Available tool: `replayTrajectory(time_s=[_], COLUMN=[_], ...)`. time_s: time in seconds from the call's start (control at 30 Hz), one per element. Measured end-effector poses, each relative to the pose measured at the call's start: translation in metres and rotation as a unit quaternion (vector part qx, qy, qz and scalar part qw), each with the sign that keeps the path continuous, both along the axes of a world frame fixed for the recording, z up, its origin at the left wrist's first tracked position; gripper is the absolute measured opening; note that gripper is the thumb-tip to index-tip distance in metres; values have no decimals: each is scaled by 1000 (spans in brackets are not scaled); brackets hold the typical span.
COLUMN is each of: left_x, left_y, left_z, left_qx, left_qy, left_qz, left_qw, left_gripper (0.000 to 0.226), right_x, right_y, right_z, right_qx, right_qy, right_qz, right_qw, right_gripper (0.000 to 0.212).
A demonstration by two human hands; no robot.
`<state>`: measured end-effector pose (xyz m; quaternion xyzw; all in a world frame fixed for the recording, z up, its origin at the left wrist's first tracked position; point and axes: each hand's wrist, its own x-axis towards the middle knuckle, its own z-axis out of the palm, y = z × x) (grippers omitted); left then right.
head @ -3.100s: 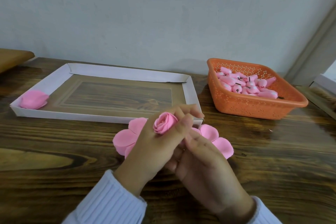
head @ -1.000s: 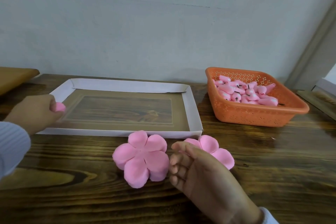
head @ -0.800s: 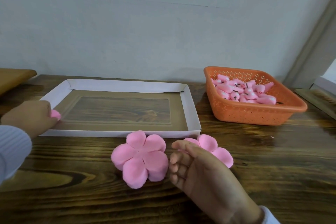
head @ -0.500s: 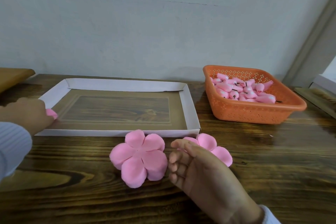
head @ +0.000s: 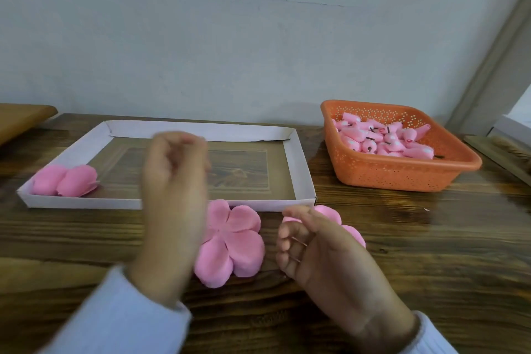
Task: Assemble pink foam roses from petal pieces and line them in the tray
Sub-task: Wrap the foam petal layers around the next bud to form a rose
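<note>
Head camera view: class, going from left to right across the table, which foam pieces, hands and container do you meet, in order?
Two finished pink foam roses in the white cardboard tray → blurred left hand → flat pink five-petal foam piece → right hand → orange perforated plastic basket of pink foam buds.
</note>
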<state>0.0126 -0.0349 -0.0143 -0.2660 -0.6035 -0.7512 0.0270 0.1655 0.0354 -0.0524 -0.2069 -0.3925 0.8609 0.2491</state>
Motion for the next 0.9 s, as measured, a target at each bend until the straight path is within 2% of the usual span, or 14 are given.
replayTrajectory(time_s=[0.07, 0.13, 0.23, 0.4, 0.53, 0.67, 0.73, 0.8, 0.9], left_x=[32, 46, 39, 31, 33, 35, 38, 39, 40], left_y=[1, 1, -1, 0, -2, -2, -2, -2, -1], left_z=[-19, -37, -52, -55, -53, -50, -49, -47, -48], left_qx=[-18, -57, -137, -192, -197, -213, -235, -260, -269], left_qy=[-9, 22, 100, 119, 163, 201, 212, 219, 209], left_qz=[-44, -54, -23, 10, 6, 2, 13, 22, 5], left_qw=[999, 997, 985, 974, 967, 956, 949, 940, 940], left_gripper=[22, 26, 24, 20, 15, 9, 13, 17, 24], right_x=[0, 3, 10, 6, -6, -13, -15, -17, -23], right_y=[1, 4, 16, 69, 145, 208, 224, 232, 236], right_z=[5, 8, 18, 62, 82, 72, 62, 56, 54], right_qx=[4, 27, 75, 199, 325, 469, 516, 543, 548], right_qy=[-1, -27, -66, -100, -251, -432, -491, -526, -535], right_qz=[-35, -72, -128, -207, -271, -273, -239, -183, -127], right_qw=[999, 997, 987, 953, 871, 720, 660, 628, 630], right_gripper=[23, 27, 11, 16, 13, 12, 11, 23, 25])
